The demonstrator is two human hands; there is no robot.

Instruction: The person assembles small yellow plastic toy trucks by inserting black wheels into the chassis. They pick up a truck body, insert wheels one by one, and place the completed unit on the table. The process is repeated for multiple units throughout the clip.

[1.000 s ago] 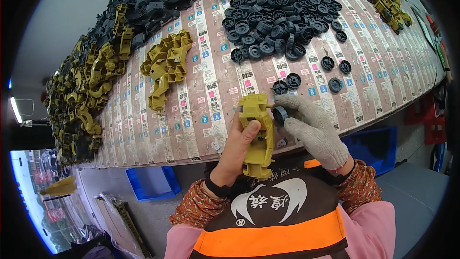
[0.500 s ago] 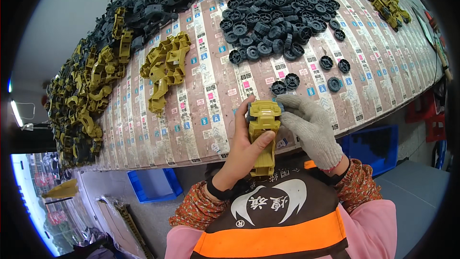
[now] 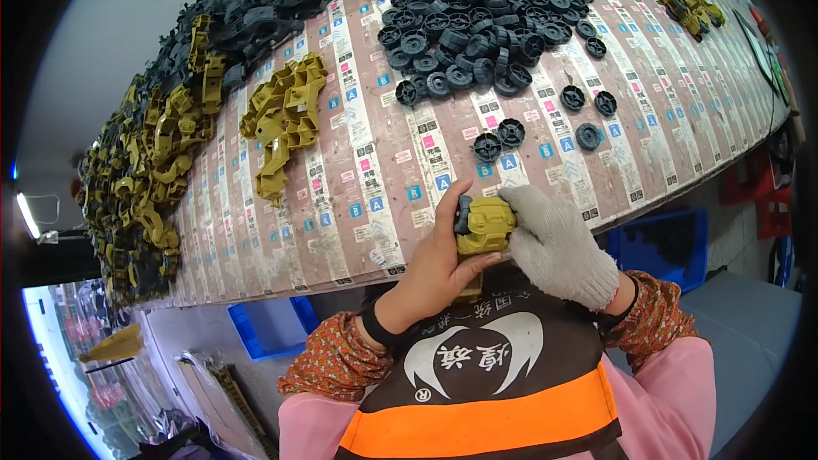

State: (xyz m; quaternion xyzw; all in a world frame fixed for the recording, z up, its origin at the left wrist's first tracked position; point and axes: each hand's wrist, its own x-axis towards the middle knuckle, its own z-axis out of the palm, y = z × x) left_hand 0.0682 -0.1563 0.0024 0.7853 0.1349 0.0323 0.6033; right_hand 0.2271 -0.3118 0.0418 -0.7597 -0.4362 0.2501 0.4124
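A yellow plastic toy vehicle body is held at the table's near edge, in front of my apron. My bare left hand is closed round its left side, thumb along the near side and forefinger stretched upward. A dark wheel shows on the vehicle's left, beside that forefinger. My right hand, in a pale knitted glove, presses against the vehicle's right side with its fingers bent. Whatever lies under the gloved fingertips is hidden. Nearest beyond my hands lie two loose black wheels.
A big heap of black wheels covers the table's far middle. Yellow vehicle bodies lie left of centre, with piles of yellow parts and dark parts along the left edge. Blue bins stand below the table.
The toy vehicle has been tipped, so its long body now looks foreshortened. My gloved right hand has closed in against its right side. The whole view has shifted slightly.
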